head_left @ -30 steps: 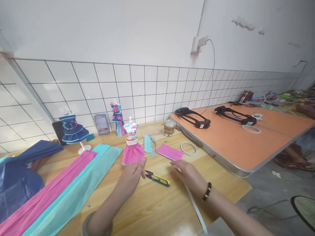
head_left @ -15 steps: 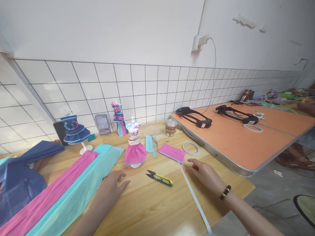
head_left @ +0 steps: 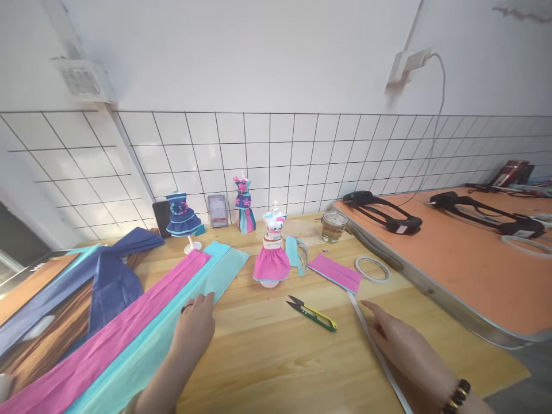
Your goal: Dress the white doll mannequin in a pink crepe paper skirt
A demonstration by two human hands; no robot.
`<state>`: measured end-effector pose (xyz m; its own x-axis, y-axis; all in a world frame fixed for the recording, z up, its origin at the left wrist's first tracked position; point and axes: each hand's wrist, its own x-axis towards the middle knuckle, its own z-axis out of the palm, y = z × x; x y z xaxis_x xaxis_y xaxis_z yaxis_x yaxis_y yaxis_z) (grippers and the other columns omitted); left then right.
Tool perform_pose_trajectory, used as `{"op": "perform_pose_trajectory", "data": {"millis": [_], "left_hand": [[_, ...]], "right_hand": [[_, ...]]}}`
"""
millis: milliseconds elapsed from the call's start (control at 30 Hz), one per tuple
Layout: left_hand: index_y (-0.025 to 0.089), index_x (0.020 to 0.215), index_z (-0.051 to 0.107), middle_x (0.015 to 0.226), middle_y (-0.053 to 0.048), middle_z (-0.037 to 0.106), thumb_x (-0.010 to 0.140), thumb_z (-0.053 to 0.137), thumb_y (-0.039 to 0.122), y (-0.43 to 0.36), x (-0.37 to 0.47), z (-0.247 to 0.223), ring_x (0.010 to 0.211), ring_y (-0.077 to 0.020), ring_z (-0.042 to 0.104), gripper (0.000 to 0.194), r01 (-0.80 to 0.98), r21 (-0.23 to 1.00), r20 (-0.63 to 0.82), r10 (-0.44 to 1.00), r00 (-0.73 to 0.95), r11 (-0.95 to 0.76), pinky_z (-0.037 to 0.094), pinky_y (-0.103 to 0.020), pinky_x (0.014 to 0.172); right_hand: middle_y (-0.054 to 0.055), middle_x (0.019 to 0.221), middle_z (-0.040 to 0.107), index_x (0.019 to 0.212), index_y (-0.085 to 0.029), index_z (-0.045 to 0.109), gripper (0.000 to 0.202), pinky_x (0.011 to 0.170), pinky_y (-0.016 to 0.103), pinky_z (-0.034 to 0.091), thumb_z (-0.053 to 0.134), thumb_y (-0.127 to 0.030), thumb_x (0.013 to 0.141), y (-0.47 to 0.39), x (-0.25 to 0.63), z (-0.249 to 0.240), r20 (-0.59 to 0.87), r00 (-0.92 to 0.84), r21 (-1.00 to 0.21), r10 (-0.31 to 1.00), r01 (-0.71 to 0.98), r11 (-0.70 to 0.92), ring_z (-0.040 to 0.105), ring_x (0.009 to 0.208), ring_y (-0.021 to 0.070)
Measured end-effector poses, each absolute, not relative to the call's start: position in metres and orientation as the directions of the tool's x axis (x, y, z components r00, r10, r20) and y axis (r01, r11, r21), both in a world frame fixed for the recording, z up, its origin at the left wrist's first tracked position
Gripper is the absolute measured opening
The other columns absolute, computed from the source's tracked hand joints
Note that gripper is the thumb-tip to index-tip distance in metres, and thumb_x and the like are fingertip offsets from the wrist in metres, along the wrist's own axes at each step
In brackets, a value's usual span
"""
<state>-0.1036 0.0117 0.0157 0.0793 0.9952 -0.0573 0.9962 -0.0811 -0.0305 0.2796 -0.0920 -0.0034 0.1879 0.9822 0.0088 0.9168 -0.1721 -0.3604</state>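
My left hand lies at the edge of the light teal cloth, its fingers curled down; whether anything is under them is hidden. Beside that cloth runs a pink strip. My right hand hovers by a narrow white tape, index finger extended, holding nothing visible. Yellow-green thread snips lie between the hands. Behind them stands a small dress form in a pink skirt. A folded pink piece with a blue edge lies beyond my right hand, next to a white tape roll.
Two more dressed forms stand near the tiled wall. A glass is at the back. Dark blue cloth lies at left. Black headsets rest on the orange table.
The view has turned left, so objects sit further right. My left hand has moved onto the teal cloth's edge and its fingers have curled. My right hand is now beside the white tape.
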Motion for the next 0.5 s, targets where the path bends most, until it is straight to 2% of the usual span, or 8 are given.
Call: {"op": "perform_pose_trajectory", "data": {"millis": [100, 167, 333, 400, 500], "left_hand": [[0.011, 0.106, 0.056, 0.099, -0.015, 0.059, 0.073, 0.031, -0.005, 0.012, -0.105, 0.011, 0.101, -0.0309, 0.054, 0.044, 0.996, -0.051, -0.044, 0.996, 0.075, -0.077, 0.043, -0.034, 0.067], [0.012, 0.106, 0.056, 0.096, -0.014, 0.059, 0.073, 0.03, -0.007, 0.014, -0.107, 0.009, 0.099, -0.0304, 0.055, 0.047, 0.995, -0.061, -0.035, 0.997, 0.07, -0.072, 0.043, -0.032, 0.064], [0.014, 0.108, 0.055, 0.093, -0.012, 0.06, 0.073, 0.032, -0.007, 0.014, -0.111, 0.008, 0.091, -0.027, 0.058, 0.047, 0.997, -0.052, -0.006, 0.999, 0.053, -0.053, 0.043, -0.032, 0.063], [0.014, 0.109, 0.055, 0.093, -0.012, 0.061, 0.076, 0.034, -0.001, 0.013, -0.111, 0.008, 0.089, -0.0264, 0.059, 0.042, 0.998, -0.038, 0.016, 0.999, 0.041, -0.04, 0.043, -0.032, 0.064], [0.015, 0.111, 0.055, 0.098, -0.012, 0.06, 0.085, 0.038, 0.018, 0.013, -0.111, 0.009, 0.094, -0.0267, 0.057, 0.031, 1.0, -0.011, 0.067, 0.997, 0.027, -0.027, 0.044, -0.032, 0.07]], "right_hand": [[0.005, 0.082, 0.069, 0.126, -0.018, 0.045, 0.045, 0.063, 0.03, 0.047, 0.037, -0.03, 0.083, -0.093, 0.281, -0.001, 0.002, 0.197, -0.359, 0.98, 0.915, -0.183, 0.065, 0.076, 0.0223], [0.007, 0.09, 0.068, 0.124, -0.018, 0.047, 0.042, 0.066, 0.031, 0.048, 0.036, -0.032, 0.085, -0.094, 0.276, 0.003, 0.032, 0.171, -0.36, 0.985, 0.921, -0.148, 0.064, 0.079, 0.0221], [0.011, 0.111, 0.062, 0.116, -0.018, 0.054, 0.034, 0.088, 0.034, 0.046, 0.037, -0.027, 0.088, -0.092, 0.238, 0.019, 0.111, -0.067, -0.361, 0.991, 0.927, 0.104, 0.059, 0.101, 0.0218], [0.011, 0.111, 0.062, 0.115, -0.017, 0.056, 0.033, 0.089, 0.036, 0.046, 0.04, -0.022, 0.087, -0.087, 0.22, 0.023, 0.113, -0.145, -0.341, 0.983, 0.924, 0.176, 0.058, 0.102, 0.0222], [0.012, 0.11, 0.063, 0.111, -0.015, 0.058, 0.032, 0.089, 0.037, 0.047, 0.042, -0.015, 0.084, -0.076, 0.202, 0.019, 0.147, -0.221, -0.284, 0.964, 0.924, 0.255, 0.059, 0.101, 0.0226]]}}
